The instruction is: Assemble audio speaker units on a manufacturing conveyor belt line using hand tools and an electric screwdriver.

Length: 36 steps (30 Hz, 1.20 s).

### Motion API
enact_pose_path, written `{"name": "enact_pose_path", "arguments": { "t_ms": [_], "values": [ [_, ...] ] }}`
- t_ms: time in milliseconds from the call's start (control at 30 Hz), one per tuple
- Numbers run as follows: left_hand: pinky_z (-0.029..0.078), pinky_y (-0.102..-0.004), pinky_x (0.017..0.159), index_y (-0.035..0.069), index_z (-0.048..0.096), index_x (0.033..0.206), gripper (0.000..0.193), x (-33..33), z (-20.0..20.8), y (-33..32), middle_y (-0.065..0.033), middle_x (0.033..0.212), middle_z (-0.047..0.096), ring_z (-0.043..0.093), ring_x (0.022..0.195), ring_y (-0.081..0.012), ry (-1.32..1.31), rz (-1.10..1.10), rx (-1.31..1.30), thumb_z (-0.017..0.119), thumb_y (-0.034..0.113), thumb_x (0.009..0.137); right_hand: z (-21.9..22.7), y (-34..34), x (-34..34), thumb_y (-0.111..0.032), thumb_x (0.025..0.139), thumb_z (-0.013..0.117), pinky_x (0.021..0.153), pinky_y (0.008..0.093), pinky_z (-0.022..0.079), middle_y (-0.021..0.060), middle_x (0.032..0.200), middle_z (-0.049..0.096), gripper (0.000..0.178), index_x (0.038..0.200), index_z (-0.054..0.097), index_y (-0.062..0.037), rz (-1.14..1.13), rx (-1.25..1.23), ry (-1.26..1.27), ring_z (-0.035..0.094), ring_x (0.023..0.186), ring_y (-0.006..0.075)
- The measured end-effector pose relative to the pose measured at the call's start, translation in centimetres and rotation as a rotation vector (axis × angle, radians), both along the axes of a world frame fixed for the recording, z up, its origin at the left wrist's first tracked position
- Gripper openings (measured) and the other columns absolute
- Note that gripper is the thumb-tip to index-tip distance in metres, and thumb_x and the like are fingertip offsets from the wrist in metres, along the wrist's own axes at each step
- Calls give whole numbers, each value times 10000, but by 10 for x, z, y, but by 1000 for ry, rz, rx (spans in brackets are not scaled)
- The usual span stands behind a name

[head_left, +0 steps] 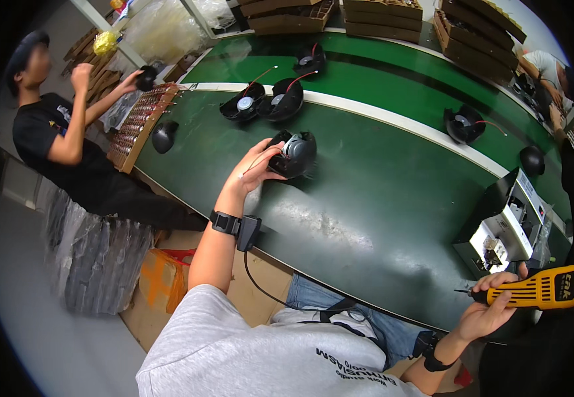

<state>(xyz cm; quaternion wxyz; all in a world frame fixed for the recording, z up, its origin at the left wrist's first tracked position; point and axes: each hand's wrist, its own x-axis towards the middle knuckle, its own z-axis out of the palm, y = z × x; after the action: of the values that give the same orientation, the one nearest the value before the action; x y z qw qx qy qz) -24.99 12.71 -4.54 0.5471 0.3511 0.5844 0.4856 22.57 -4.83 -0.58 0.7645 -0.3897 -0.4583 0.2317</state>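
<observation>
My left hand (258, 167) is closed on the edge of a black rounded plastic shell (307, 159) over the green worktable. A round silver speaker (294, 147) sits in that shell, and a thin wire trails from it across my fingers. At the lower right, my right hand (489, 316) wraps round a yellow electric screwdriver (532, 289). Its thin bit points left and touches nothing that I can see. Just beyond the screwdriver stands a black and white box-shaped device (509, 221) with an open front and small metal parts inside.
More black shells with speakers and red wires lie on the green table (380, 198), such as one shell (464, 126) at the right. Cardboard trays (383, 18) are stacked behind. A co-worker (52, 132) at the left holds a black part beside a tray of small parts (143, 126).
</observation>
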Motion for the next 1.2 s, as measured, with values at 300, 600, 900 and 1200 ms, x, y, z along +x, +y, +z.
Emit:
{"name": "enact_pose_path", "arguments": {
  "t_ms": [300, 600, 900, 1200],
  "values": [
    [630, -365, 665, 79, 572, 1336, 333, 3, -4, 7, -136, 1046, 709, 729, 814, -253, -216, -9, 17, 504, 308, 1104, 0, 0, -1, -213, 1097, 494, 597, 291, 496, 118, 951, 498, 547, 1496, 270, 88, 23, -1, -18, 523, 740, 178],
    [568, -314, 553, 16, 574, 1335, 499, -52, 10, -3, -126, 1020, 710, 721, 742, -210, 510, 315, 124, 590, 424, 1049, -2, -5, 7, -176, 1095, 460, 600, 280, 469, 104, 945, 493, 507, 1492, 288, 88, -43, -29, -7, 514, 748, 166],
    [494, -417, 1021, -65, 631, 1278, 468, -146, -9, -22, -226, 1262, 687, 650, 1174, -343, 1189, 495, 329, 471, 338, 1101, -13, 13, -9, -281, 1070, 572, 613, 269, 461, 77, 959, 501, 598, 1480, 315, 71, -11, -39, 45, 507, 759, 144],
    [456, -476, 1080, 2, 659, 1229, 498, 142, 61, 125, -242, 1360, 590, 547, 1286, -402, 1081, 176, 765, 786, 333, 878, -14, 11, -11, -326, 1034, 627, 606, 272, 476, 85, 956, 540, 628, 1435, 368, 83, -23, -48, 61, 531, 755, 149]
  ]
}}
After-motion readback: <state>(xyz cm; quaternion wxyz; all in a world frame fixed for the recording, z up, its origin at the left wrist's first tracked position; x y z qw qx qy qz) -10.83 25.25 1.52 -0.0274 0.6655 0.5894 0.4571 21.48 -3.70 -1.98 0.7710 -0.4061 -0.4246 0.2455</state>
